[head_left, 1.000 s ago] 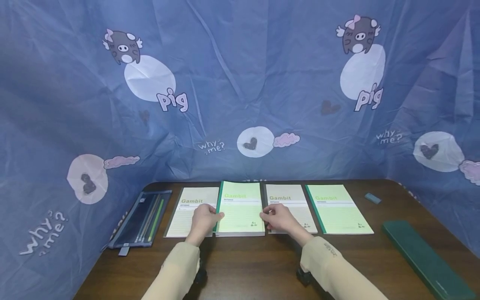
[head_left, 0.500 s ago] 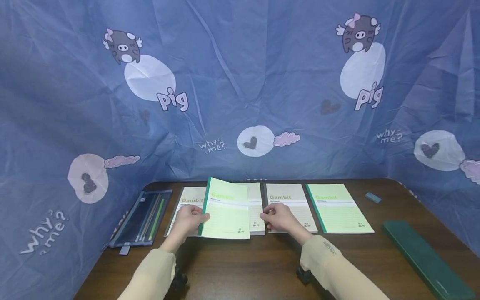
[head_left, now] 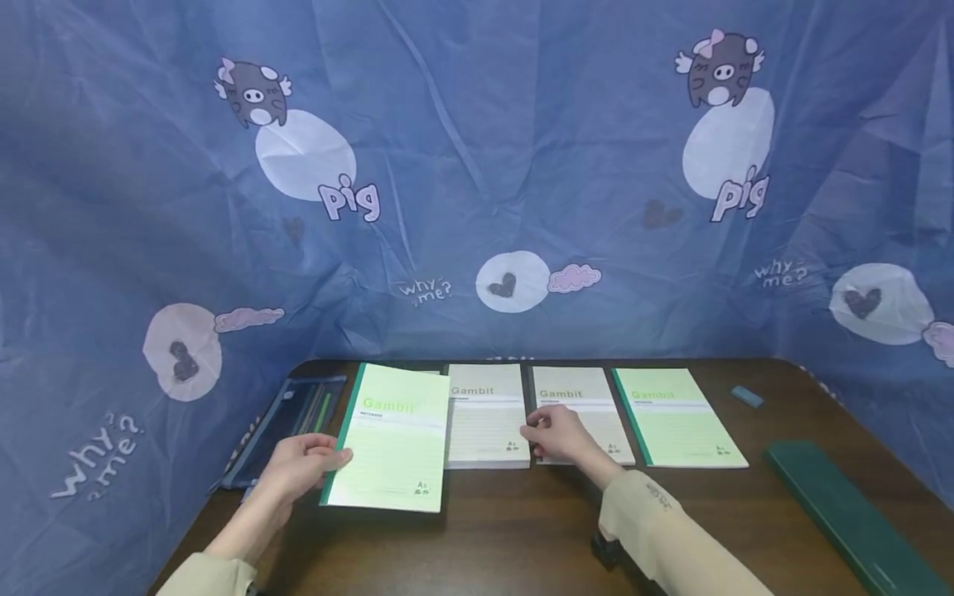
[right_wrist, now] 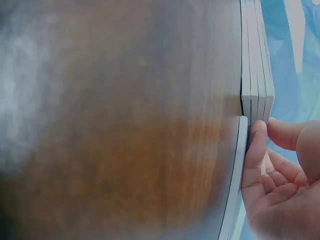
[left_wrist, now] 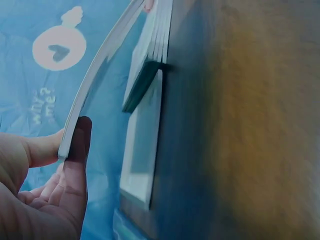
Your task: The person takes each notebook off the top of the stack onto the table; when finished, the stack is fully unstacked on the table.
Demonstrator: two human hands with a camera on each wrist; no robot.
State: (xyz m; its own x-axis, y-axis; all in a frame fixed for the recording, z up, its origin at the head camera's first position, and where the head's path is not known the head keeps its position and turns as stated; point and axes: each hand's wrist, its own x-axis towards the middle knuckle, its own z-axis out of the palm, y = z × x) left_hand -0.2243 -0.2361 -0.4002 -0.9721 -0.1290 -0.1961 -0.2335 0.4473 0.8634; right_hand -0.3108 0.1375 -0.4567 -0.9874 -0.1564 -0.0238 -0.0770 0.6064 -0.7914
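Observation:
My left hand (head_left: 298,470) pinches a light-green notebook (head_left: 391,443) by its dark-green spine, thumb on the cover and fingers beneath. In the left wrist view the notebook bows, raised off the table. It covers most of a white-covered notebook (left_wrist: 142,150) lying behind it. My right hand (head_left: 559,434) pinches the right edge of a stack of notebooks (head_left: 488,426) topped by a white cover. In the right wrist view, thumb and index finger (right_wrist: 257,142) meet at the stack's corner. That hand also lies over part of another white notebook (head_left: 577,385).
Farther right lies a second light-green notebook (head_left: 681,414). A small blue eraser-like block (head_left: 747,396) and a long dark-green case (head_left: 850,513) are on the right. A dark mesh pencil pouch (head_left: 261,439) lies on the left. A patterned blue curtain (head_left: 462,165) hangs behind the table (head_left: 507,538).
My left hand has lifted the light-green notebook off the stack and carried it left and nearer, uncovering a white cover. My right hand has stayed at the stack's edge.

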